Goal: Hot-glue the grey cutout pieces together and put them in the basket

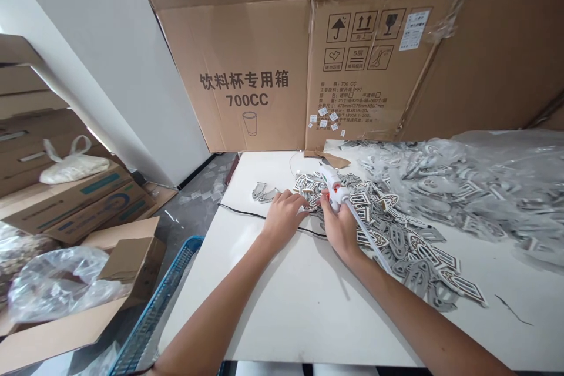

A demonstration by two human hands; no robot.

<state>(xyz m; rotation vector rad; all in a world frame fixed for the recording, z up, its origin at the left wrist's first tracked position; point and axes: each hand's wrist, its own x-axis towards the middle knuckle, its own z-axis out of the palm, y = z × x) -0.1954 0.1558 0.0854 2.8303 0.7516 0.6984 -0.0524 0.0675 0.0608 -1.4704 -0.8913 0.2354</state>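
My right hand (338, 224) is closed round a white glue gun (333, 186) with an orange trigger, its nozzle pointing away from me and a clear glue stick (369, 234) trailing back over my wrist. My left hand (284, 215) rests on the white table (308, 305) beside it, fingers curled and pressing on a small grey-and-white cut-out piece (314, 202). A heap of similar cut-out pieces (405, 241) spreads to the right of both hands. Two loose pieces (263, 192) lie just beyond my left hand.
A black cord (247, 212) runs across the table under my arms. A clear plastic bag of more pieces (476, 182) lies at the right. A big cardboard box (308, 64) stands behind. A blue basket (154, 311) and cartons (79, 200) sit at the left.
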